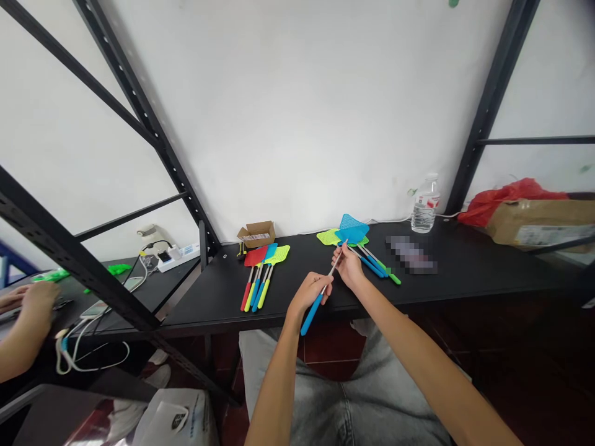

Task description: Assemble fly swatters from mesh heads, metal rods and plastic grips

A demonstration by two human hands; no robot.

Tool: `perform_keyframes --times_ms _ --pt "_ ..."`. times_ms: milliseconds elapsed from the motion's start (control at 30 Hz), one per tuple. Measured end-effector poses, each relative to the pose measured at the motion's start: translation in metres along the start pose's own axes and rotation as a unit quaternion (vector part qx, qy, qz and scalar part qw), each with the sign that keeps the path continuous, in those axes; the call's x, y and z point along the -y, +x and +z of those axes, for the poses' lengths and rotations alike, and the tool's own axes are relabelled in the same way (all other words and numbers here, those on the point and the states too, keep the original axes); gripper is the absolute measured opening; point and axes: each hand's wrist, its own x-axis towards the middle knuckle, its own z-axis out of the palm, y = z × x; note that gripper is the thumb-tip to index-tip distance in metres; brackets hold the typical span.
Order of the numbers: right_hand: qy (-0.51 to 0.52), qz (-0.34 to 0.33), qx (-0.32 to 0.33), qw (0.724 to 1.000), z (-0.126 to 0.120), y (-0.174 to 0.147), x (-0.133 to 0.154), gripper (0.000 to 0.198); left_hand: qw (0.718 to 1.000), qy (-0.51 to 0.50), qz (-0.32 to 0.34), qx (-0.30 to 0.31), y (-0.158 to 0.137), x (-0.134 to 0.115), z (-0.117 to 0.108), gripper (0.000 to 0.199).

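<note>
A blue fly swatter (352, 230) slants across in front of me, its mesh head up and its blue handle low, beyond the table's front edge. My left hand (315, 288) is closed on its metal shaft just above the handle. Higher up, my right hand (348, 265) pinches the shaft close under the head. Behind it lie more swatters, among them a yellow-green swatter head (328, 237) and a green handle (394, 277), partly hidden. To the left, several swatters lie side by side, with a red swatter head (255, 256) and a yellow-green one (279, 254).
A small open cardboard box (257, 231) stands against the wall. On the right are a water bottle (424, 204), a blurred-out patch and a larger carton (542, 224) with a red bag. Black rack posts flank the table (209, 285). Another person's hands (35, 303) are at far left.
</note>
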Motion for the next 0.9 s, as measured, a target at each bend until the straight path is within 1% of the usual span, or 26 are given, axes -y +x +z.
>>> perform_keyframes --times_ms 67,133,233,267,300,433,600,700,800,900 --pt "-0.038 -0.007 0.028 0.999 0.0 -0.002 0.0 0.046 1.0 -0.01 0.0 -0.004 0.0 0.001 0.0 0.048" --pt "-0.123 -0.007 0.096 0.988 0.002 -0.007 -0.001 0.047 0.999 -0.019 0.01 -0.035 0.002 0.003 0.0 0.046" --pt "-0.248 0.005 0.218 0.944 0.005 -0.016 0.0 0.047 0.994 -0.012 0.028 -0.102 0.007 0.007 0.0 0.047" --pt "-0.269 0.007 0.242 0.932 0.006 -0.018 0.0 0.048 0.993 -0.008 0.031 -0.115 0.008 0.008 0.0 0.047" --pt "-0.279 0.005 0.253 0.926 0.006 -0.02 0.001 0.048 0.992 -0.007 0.033 -0.123 0.009 0.009 0.001 0.047" --pt "-0.277 -0.007 0.227 0.933 0.006 -0.018 0.0 0.049 0.991 -0.018 0.041 -0.126 0.012 0.012 0.001 0.044" --pt "-0.212 0.023 0.198 0.957 0.003 -0.012 -0.004 0.045 0.992 -0.022 0.052 -0.11 0.01 0.009 -0.001 0.042" --pt "-0.166 0.033 0.162 0.972 0.005 -0.011 -0.003 0.044 0.994 -0.024 0.036 -0.096 0.007 0.007 -0.002 0.038" --pt "-0.13 0.022 0.118 0.984 0.006 -0.011 -0.002 0.044 0.995 -0.013 0.031 -0.092 0.006 0.006 -0.002 0.032" --pt "-0.102 0.01 0.092 0.99 0.006 -0.009 -0.002 0.043 0.996 -0.007 0.034 -0.088 0.005 0.005 -0.002 0.029"
